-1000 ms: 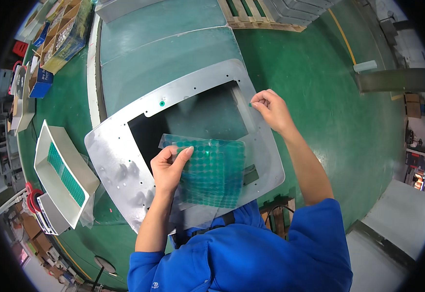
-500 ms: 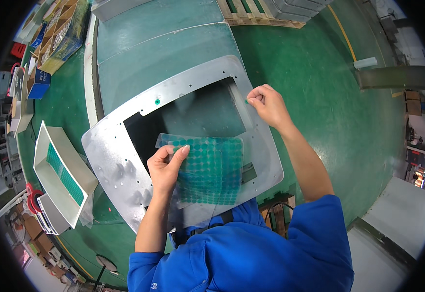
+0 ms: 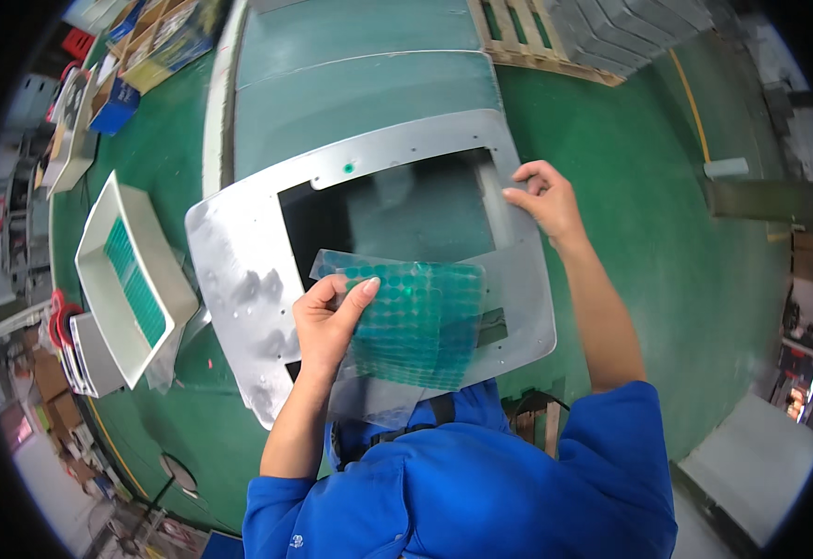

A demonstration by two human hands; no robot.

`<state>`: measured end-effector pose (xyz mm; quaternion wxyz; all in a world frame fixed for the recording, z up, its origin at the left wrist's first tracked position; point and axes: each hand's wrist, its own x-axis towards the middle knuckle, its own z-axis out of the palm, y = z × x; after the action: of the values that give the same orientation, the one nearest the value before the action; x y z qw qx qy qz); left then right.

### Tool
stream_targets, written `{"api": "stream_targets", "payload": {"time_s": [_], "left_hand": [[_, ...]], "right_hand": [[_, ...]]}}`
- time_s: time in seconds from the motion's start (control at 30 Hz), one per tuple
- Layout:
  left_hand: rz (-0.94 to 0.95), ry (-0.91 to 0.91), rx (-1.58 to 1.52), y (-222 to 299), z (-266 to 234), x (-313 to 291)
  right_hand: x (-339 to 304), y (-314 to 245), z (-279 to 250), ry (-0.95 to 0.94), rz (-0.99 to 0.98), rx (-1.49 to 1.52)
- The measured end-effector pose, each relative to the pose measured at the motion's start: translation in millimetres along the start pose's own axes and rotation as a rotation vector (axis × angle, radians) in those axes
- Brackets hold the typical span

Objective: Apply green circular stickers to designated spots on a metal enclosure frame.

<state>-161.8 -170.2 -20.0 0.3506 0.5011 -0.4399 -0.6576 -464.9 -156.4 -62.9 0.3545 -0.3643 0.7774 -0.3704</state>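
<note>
My left hand (image 3: 330,321) pinches a clear sheet of round green stickers (image 3: 416,321) between thumb and fingers. The sheet hangs over the near side of a silver metal panel (image 3: 239,270) with a large cut-out. Above the panel's right side, my right hand (image 3: 551,200) is raised, its thumb and index fingertips slightly apart. No sticker shows between those fingertips, though the view is blurred. One green dot (image 3: 349,169) sits on the panel's far rim, and several small dark holes line the cut-out.
The panel lies on a greenish worktable (image 3: 369,98). To the left stands a cream bin (image 3: 169,252) with more green sticker sheets inside. Beyond are a partitioned box (image 3: 169,47) and a blue box (image 3: 115,104). Grey crates (image 3: 602,37) rest on a wooden pallet (image 3: 555,61) at the far right.
The whole view has shifted, so the panel appears farther right. My right fingers pinched a small green sticker and now stand apart, with none visible. My left hand keeps the sheet.
</note>
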Motion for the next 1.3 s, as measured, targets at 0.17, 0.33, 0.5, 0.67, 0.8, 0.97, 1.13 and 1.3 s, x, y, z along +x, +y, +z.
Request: {"api": "stream_targets", "payload": {"time_s": [0.17,0.33,0.5,0.67,0.8,0.97,1.13,1.3], "left_hand": [[0.19,0.06,0.212,6.3,-29.0,-39.7],[0.221,0.081,0.114,11.9,-55.2,-89.1],[0.176,0.098,-0.031,-3.0,-86.7,-127.1],[0.313,0.114,0.21,-27.8,-113.5,-150.5],[0.301,0.108,0.236,-39.8,-117.2,-158.7],[0.159,0.187,0.123,-54.4,-111.4,-150.7],[0.139,0.2,0.073,-67.7,-110.2,-149.2],[0.069,0.202,-0.011,-70.9,-105.8,-150.2]], "right_hand": [[-45.6,-61.9,25.2,-0.143,-0.238,0.163],[-146.1,-97.7,56.2,-0.765,-0.404,0.171],[-188.2,-100.4,95.2,-0.869,-0.202,0.346],[-219.8,-81.5,120.3,-0.732,-0.273,0.238],[-240.1,-65.7,133.5,-0.596,-0.319,0.273],[-228.5,-60.8,136.3,-0.47,-0.466,0.223],[-149.0,-48.5,125.2,-0.17,-0.375,-0.118],[-123.1,-35.3,127.4,-0.224,-0.335,-0.313]]}}
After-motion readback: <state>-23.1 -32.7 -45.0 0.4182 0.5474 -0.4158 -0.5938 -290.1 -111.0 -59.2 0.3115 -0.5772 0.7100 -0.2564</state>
